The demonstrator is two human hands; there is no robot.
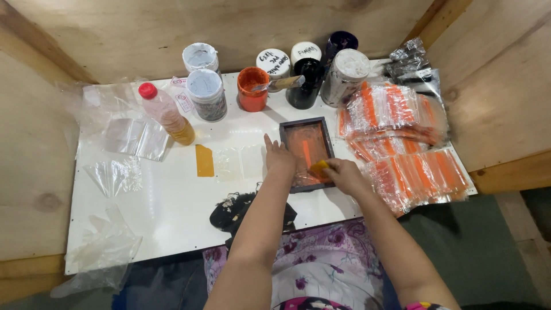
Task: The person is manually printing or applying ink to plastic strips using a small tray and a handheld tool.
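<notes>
On the white tabletop, the dark screen frame lies at center. The left hand presses flat, fingers open, at its nine o'clock edge; the right hand grips a yellow squeegee at its five o'clock corner.

Small print workshop: ink jars, screen frame, plywood walls

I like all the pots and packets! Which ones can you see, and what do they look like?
Orange paint pot: back middle, round, open.
Two grey-topped jars: back left, round.
Two white lids: back middle, scribbled on.
Bottle: left, lying tilted, red cap, amber liquid.
Printed bags: right, clear with orange stripes, stacked.
Small stickers: beside the bottle, white and red.
</notes>
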